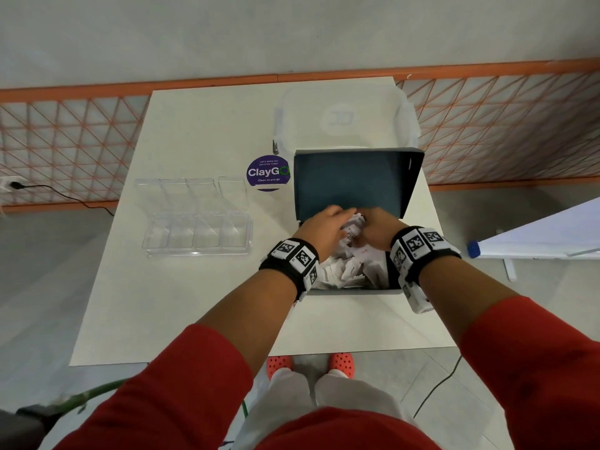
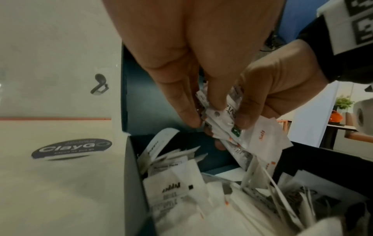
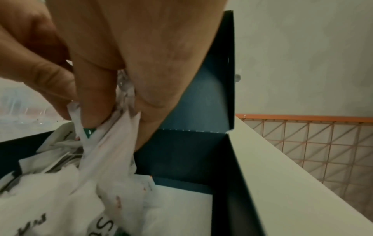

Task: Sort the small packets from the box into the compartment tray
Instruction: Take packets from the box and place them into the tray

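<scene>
While both hands are reaching into the box [image 1: 354, 180]:
Left hand [image 1: 326, 222]: pinching a bunch of packets [image 2: 224, 121].
Right hand [image 1: 376, 227]: gripping that same bunch.
Tray [image 1: 198, 235]: sitting on the counter [image 1: 194, 303], left of the box.

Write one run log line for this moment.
left hand: grips packets | right hand: grips packets | box: open | compartment tray: no packets visible

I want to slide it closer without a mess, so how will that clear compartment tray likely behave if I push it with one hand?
The compartment tray looks like thin clear plastic and its compartments show nothing inside, so it is probably light and would slide easily on the smooth table. Its raised lid may wobble or drop shut, so pushing low on the base seems safer.
</scene>
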Demonstrator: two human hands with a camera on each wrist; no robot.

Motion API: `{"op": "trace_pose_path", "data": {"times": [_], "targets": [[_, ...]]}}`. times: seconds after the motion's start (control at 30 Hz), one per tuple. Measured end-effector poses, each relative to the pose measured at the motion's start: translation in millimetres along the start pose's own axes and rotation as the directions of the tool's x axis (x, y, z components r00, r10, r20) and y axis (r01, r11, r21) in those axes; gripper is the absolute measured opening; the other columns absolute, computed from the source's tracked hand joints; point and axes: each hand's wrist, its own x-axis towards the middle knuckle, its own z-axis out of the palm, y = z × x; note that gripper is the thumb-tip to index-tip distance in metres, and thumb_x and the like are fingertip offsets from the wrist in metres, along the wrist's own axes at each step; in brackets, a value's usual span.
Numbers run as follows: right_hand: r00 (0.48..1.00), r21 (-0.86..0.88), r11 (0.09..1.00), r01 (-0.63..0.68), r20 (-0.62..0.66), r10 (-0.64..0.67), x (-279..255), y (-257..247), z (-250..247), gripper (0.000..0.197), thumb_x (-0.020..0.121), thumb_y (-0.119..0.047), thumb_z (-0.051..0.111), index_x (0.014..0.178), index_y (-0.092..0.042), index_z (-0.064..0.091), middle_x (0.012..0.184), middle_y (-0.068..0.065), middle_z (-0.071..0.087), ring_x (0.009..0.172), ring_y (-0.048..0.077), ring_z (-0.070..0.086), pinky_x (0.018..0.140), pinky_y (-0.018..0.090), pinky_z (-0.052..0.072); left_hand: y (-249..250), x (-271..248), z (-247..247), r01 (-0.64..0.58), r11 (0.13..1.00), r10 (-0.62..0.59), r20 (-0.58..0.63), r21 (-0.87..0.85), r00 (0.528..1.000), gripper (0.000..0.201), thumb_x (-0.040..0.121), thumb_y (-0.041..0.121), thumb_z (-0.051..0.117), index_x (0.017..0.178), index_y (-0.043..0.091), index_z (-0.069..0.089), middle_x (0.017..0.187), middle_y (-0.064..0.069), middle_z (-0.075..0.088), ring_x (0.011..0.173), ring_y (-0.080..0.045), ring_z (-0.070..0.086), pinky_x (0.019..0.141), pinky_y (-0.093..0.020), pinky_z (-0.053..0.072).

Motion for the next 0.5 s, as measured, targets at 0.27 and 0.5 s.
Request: {"op": "trace_pose_path", "data": {"times": [0.27,0.5], "targets": [[0.998,0.317,0.947,0.041,-0.067,-0.02,2,9,10,0.057,0.071,0.022,0.063,0.111,-0.015,0.045,0.091,0.001,0.054,0.076,0.014,0.056,0.056,0.019,0.051,4,-2,5,0.085,0.995,-0.086,-0.018,-0.051,0.996,0.035,0.092,0.016,0.056,0.125,0.01,0.051,0.122,-0.011,0.056,0.107,-0.027,0.057,0.089,-0.037,0.047],[0.998,0.402,0.914,-0.056,0.042,0.042,1,26,14,0.061,0.068,0.024,0.072,0.113,-0.013,0.055,0.097,0.005,0.06,0.092,0.021,0.06,0.082,0.034,0.054,1,-8,-3,0.142,0.99,-0.143,0.101,0.022,0.985,0.009,0.088,0.011,0.056,0.086,0.003,0.057,0.099,-0.018,0.056,0.09,-0.031,0.055,0.076,-0.029,0.037]]}}
